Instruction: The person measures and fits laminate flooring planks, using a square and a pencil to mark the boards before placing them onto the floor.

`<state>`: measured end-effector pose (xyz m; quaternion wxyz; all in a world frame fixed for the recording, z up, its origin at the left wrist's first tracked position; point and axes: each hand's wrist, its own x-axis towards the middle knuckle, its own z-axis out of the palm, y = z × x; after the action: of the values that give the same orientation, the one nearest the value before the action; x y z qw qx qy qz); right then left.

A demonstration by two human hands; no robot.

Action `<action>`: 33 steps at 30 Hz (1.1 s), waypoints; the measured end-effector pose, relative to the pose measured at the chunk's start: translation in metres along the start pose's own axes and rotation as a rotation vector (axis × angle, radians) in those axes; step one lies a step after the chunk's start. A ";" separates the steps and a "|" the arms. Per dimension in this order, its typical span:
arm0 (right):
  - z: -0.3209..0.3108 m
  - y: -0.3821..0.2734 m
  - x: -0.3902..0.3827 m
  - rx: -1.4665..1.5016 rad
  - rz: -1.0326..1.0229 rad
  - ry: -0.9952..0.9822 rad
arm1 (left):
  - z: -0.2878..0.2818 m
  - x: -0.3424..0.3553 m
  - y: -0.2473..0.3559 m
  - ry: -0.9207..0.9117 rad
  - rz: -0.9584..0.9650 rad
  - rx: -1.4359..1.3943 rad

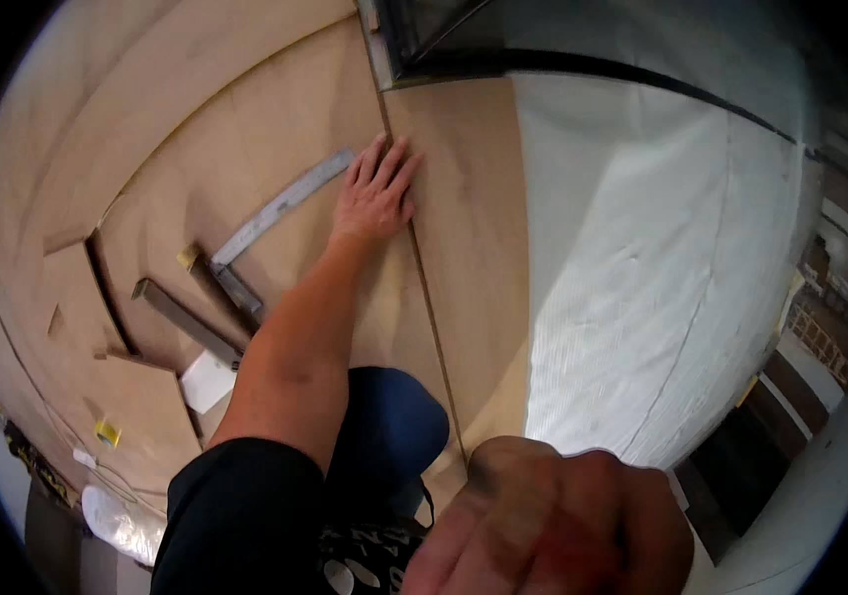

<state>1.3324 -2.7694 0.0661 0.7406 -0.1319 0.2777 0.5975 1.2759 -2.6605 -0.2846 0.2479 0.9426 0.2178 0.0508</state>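
My left hand lies flat with its fingers apart on a light brown wood panel. Its fingertips touch the seam where this panel meets a narrower wood strip. Beside the wrist, a steel try square rests with its blade end close to my fingers. Large and near the camera, my right hand is closed with its fingers curled; whatever is in it, if anything, is hidden.
Left of my forearm lie a dark bar with a yellowish end, another dark bar and a white piece. Cut wood pieces and yellow tape are farther left. White sheeting covers the right side, below a black frame.
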 end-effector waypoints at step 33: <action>-0.175 -0.213 0.277 -0.743 -0.702 0.354 | -0.011 0.000 -0.009 -0.092 -0.036 -0.005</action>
<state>1.5290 -2.6903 -0.2625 0.7410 -0.5686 0.1072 0.3407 1.2700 -2.6481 -0.2796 0.2609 0.9393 0.2229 0.0034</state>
